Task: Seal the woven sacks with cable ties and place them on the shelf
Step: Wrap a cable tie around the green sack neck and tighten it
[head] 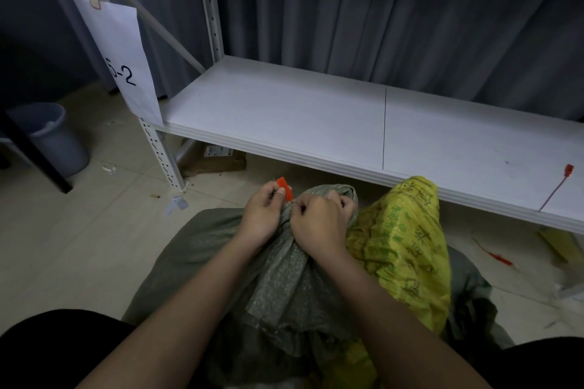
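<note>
A grey-green woven sack [284, 278] lies on the floor in front of me, its neck bunched upward. My left hand [264, 213] pinches the red head tab of a cable tie [285, 189] beside the gathered neck. My right hand [319, 223] grips the bunched neck just right of it. A yellow woven sack with green print [407, 246] leans against the grey one on its right. The white shelf board [300, 117] runs across behind the sacks. A second red cable tie [556, 188] lies at the shelf's right front edge.
A white perforated upright [159, 155] carries a paper sign marked "5-2" [121, 63]. A grey bin [52, 136] stands at left beside a dark table leg [34, 153]. A cardboard box [211, 159] sits under the shelf. Another red tie [494, 254] and scraps lie on the floor at right.
</note>
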### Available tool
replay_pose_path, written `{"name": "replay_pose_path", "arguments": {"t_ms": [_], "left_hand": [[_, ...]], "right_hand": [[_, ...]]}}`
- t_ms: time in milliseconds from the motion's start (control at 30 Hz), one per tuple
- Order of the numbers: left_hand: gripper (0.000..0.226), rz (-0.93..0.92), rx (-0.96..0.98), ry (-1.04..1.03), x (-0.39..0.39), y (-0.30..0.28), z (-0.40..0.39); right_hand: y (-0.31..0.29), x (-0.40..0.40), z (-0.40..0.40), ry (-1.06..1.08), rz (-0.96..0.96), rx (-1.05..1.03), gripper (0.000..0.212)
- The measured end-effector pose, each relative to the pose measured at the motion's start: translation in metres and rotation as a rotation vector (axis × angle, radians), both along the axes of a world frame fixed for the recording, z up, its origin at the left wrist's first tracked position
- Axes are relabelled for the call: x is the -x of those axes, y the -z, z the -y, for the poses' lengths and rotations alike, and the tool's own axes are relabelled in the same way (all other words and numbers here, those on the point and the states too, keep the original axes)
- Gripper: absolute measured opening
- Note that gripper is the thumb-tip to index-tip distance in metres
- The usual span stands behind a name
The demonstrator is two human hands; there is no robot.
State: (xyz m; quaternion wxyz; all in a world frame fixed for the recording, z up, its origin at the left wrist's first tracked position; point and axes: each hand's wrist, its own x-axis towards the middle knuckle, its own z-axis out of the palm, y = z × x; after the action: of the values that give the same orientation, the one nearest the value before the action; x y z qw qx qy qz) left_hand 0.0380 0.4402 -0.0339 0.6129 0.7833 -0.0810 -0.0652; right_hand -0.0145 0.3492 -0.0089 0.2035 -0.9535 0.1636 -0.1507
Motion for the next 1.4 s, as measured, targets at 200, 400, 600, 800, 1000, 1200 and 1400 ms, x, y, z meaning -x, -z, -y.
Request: {"name": "replay_pose_path", "arguments": {"t_ms": [200,400,600,800,1000,1200,1400], "left_hand": [[0.019,-0.012,0.015,0.003,-0.002,0.004,0.0],[0.02,0.007,0.013,0.009,-0.001,0.008,0.0],[0.021,0.031,-0.003,0.023,0.001,0.006,0.001],[0.018,0.034,-0.009,0.033,0.003,0.005,-0.001],[0.017,0.153,-0.089,0.082,0.014,0.008,0.003],[0.016,0.222,-0.109,0.123,0.024,0.002,0.0],[0.018,-0.218,0.324,-0.042,0.021,-0.013,-0.002]], "right_hand": [[0.0,0.0,0.0,0.016,-0.004,-0.036,0.027],[0.001,0.0,0.0,0.017,0.01,-0.049,0.027],[0.002,-0.001,0.0,0.023,0.01,-0.044,0.028],[0.002,-0.002,-0.001,0.023,0.005,-0.045,0.028],[0.003,0.001,0.003,0.041,-0.016,-0.056,0.026],[0.009,0.004,0.003,0.034,0.04,-0.02,0.024],[0.021,0.007,0.001,0.014,0.131,0.076,0.02]]}}
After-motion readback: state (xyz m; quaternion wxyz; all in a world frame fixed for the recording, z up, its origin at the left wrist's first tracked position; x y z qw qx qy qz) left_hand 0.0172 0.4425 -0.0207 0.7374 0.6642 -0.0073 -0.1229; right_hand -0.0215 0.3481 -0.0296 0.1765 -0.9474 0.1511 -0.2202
